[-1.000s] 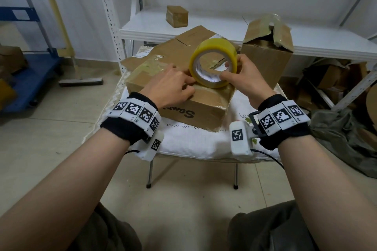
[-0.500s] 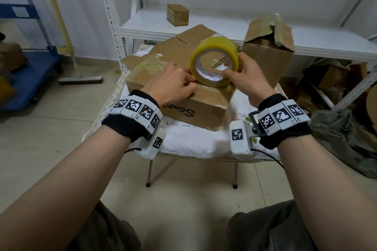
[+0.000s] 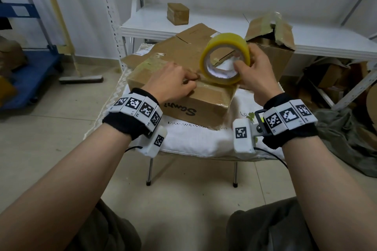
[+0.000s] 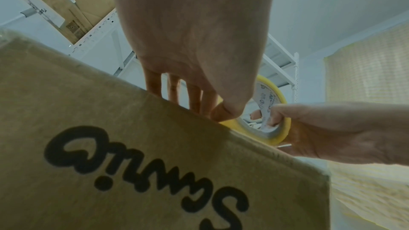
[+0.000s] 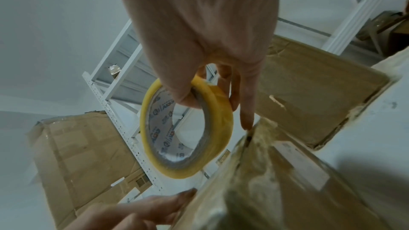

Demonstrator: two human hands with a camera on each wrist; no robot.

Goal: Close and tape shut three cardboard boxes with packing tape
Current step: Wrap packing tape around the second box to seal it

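While left fingers (image 3: 188, 76) pinch tape, right fingers (image 3: 239, 66) grip one roll (image 3: 224, 58) amid three boxes.

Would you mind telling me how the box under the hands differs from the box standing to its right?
The near box lies low and flat with its top flaps down; the right box stands taller with its flaps up and open. The near box bears black lettering on its front; the right box shows none. Both hands work at the near box, the right hand holding the tape roll, the left hand on its top; nothing touches the right box. Both are brown cardboard.
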